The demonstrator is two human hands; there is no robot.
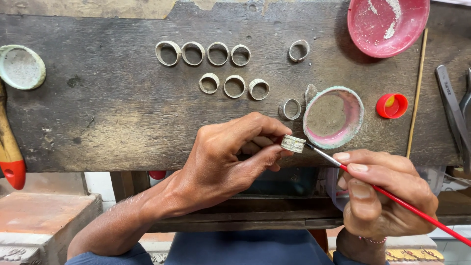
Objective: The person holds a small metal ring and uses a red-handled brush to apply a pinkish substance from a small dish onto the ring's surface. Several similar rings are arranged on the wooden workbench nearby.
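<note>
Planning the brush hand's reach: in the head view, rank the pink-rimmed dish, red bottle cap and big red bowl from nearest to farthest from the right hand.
From the right hand:
1. Pink-rimmed dish, just above, slightly left.
2. Red bottle cap, above, a little farther.
3. Big red bowl, top edge, farthest.

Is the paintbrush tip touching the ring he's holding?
Touching. The head view shows the brush tip meeting the side of the ring, with no gap; the left hand pinches the ring, and the right hand holds the brush.

The red brush (392, 196) runs off the right edge, its end unseen. Pliers (454, 115) and a red-tipped handle (10, 147) are cut by the sides, the red bowl (387, 24) by the top. Fingers (260, 145) hide part of the ring (293, 144).
</note>
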